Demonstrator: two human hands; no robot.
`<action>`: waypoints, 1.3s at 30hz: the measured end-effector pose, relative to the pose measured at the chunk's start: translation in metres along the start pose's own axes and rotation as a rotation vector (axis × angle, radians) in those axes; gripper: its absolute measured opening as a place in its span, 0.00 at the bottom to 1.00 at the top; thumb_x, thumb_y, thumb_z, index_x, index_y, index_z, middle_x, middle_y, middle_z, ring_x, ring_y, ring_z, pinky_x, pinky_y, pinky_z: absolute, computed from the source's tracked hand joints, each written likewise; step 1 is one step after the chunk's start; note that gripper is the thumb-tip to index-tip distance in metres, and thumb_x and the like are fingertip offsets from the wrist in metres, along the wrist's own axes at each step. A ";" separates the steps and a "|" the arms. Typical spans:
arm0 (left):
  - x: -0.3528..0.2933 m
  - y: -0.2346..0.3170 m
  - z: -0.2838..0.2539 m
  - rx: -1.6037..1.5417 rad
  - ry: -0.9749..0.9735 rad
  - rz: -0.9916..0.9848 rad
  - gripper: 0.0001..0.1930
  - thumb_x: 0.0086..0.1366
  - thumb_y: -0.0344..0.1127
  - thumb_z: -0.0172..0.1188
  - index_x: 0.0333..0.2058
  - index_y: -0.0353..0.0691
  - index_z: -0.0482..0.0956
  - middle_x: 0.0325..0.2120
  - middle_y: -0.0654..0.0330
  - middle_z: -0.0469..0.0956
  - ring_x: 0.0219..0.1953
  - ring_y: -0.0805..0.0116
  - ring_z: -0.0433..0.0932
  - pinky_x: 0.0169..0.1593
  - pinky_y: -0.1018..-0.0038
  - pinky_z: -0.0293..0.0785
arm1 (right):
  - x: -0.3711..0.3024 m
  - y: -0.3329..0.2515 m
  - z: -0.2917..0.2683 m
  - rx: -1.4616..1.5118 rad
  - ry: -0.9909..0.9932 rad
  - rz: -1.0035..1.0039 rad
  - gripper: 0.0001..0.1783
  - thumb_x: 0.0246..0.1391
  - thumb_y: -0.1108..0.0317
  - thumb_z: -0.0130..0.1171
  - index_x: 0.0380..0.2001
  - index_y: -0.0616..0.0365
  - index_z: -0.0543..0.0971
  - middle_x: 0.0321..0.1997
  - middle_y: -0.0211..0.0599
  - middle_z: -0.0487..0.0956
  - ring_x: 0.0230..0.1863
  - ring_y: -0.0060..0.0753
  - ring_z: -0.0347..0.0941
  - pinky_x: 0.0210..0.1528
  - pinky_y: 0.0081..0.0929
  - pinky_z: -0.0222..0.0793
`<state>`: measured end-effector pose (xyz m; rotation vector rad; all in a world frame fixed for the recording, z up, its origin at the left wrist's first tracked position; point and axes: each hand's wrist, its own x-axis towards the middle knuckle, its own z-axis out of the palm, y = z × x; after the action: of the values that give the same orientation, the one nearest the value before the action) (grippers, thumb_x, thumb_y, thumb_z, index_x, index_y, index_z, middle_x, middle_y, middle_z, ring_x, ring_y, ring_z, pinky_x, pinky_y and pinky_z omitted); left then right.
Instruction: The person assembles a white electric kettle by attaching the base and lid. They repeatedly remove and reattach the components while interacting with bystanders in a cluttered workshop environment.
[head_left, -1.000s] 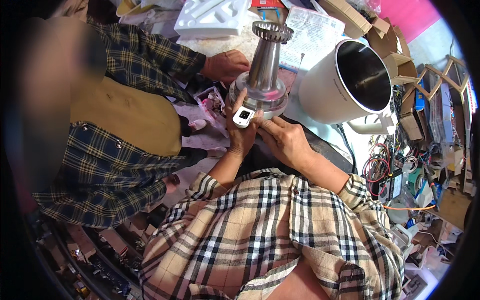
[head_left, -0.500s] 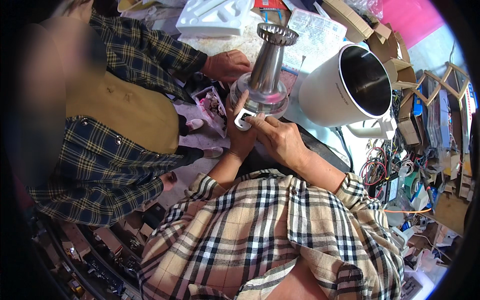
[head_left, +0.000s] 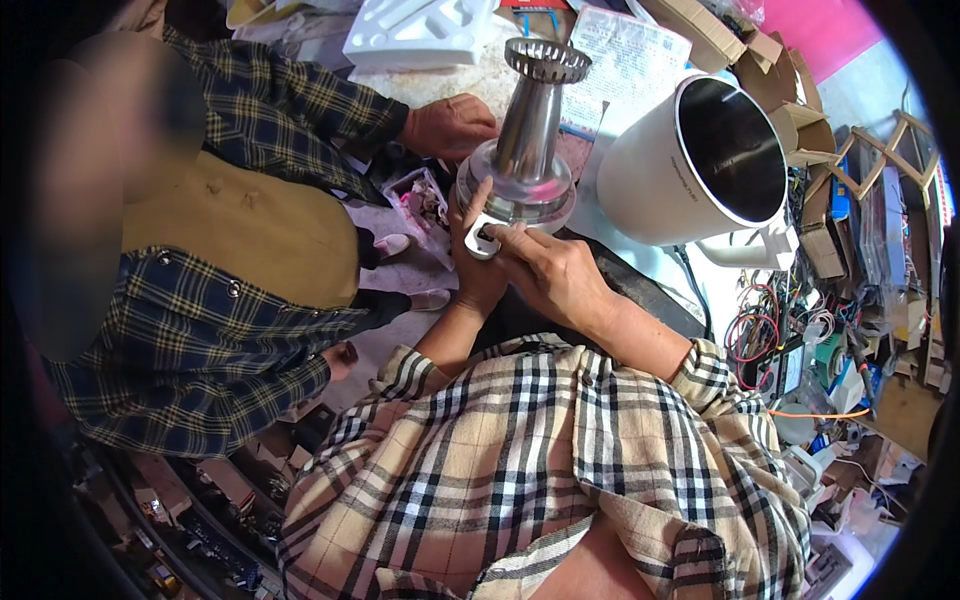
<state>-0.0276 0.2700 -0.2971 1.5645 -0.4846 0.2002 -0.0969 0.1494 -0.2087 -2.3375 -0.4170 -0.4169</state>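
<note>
A soymilk maker head [head_left: 524,150] of shiny steel stands upside down over the table's near edge, its toothed ring at the top. From its near side juts a white lug [head_left: 484,238] with a dark socket. My left hand [head_left: 478,272] is closed round the lug side of the head, its index finger stretched up along the base. My right hand [head_left: 560,275] lies against the lug with fingers bent, a fingertip at the socket. Anything small between those fingertips is hidden. To the right a white jug [head_left: 640,180] with a steel inside and a handle is tilted.
A person in a dark plaid jacket stands at left, one hand [head_left: 455,127] resting near the head. White foam packing [head_left: 415,30] and a printed sheet [head_left: 625,70] lie at the back. Tangled wires [head_left: 755,330] and cardboard boxes [head_left: 790,110] crowd the right.
The view has shifted slightly. Both hands keep their places on the soymilk maker head, and the right fingertip has moved only a little at the socket.
</note>
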 end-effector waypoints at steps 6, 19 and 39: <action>-0.001 -0.001 -0.003 0.060 0.011 0.004 0.36 0.57 0.41 0.66 0.61 0.32 0.63 0.56 0.42 0.61 0.60 0.49 0.62 0.63 0.60 0.56 | -0.020 0.014 0.005 0.093 0.120 0.062 0.09 0.52 0.74 0.60 0.36 0.61 0.72 0.28 0.45 0.77 0.27 0.52 0.76 0.26 0.39 0.72; -0.009 -0.009 -0.013 0.100 -0.017 0.023 0.40 0.54 0.36 0.64 0.64 0.31 0.56 0.61 0.40 0.57 0.64 0.45 0.55 0.67 0.57 0.47 | -0.053 0.018 0.025 0.164 -0.010 0.196 0.08 0.53 0.71 0.61 0.30 0.61 0.72 0.24 0.45 0.75 0.23 0.50 0.75 0.23 0.36 0.70; 0.028 0.091 -0.105 1.758 -0.836 2.377 0.20 0.60 0.25 0.61 0.48 0.37 0.64 0.26 0.67 0.67 0.26 0.82 0.70 0.29 0.89 0.71 | -0.060 0.016 0.026 0.180 -0.029 0.214 0.07 0.54 0.70 0.60 0.31 0.61 0.73 0.26 0.45 0.76 0.23 0.50 0.75 0.23 0.36 0.72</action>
<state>-0.0234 0.3694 -0.1964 -0.6516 1.6416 -1.1152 -0.1395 0.1453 -0.2608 -2.1865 -0.2051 -0.2332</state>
